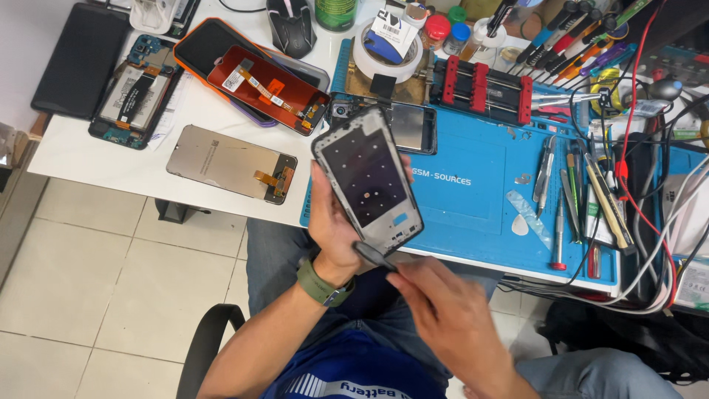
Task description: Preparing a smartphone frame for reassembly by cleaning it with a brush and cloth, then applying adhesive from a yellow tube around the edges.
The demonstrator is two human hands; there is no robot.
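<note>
— While the left hand (334, 225) gripped the phone frame (367, 179) from behind, where was it?

— Raised above the near edge of the blue mat (473, 199), tilted toward the person.

— And the right hand (443, 310)?

— Closed, pinching a thin dark strip (374, 256) just below the frame's bottom end.

— Anything nearby?

— A loose screen panel (230, 162) lay on the white table (96, 159).

Phone frame (367, 181): matt black plastic, metal-looking rim; mat (473, 196): smooth blue rubbery sheet; table (111, 159): smooth white; floor (96, 281): glossy pale tile.
</note>
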